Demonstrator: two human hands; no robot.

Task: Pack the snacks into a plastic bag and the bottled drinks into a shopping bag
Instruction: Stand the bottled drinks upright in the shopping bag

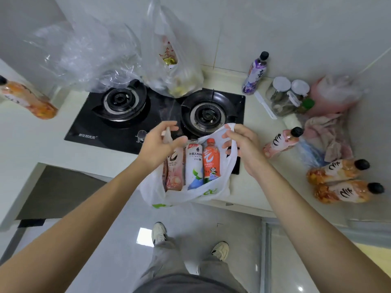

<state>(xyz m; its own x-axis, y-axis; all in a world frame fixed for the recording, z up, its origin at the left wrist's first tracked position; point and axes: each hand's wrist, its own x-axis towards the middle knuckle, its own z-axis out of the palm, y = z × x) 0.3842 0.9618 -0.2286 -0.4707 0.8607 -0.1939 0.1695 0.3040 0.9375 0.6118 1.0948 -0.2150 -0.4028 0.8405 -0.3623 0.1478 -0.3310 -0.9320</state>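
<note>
both hands' (163, 142) (239, 144) grip pinches the shopping bag (211, 193) handles, mouth spread.

Pale counter (38, 144): black hob (131, 132), shopping bag (190, 193), loose bottles (338, 171).

bottles (193, 163) in shopping bag (220, 187), stove (118, 132) behind

The lower parts of the three bottles (193, 163) are concealed by the shopping bag (211, 191); the far-left bottle (25, 98) is blurred.
</note>
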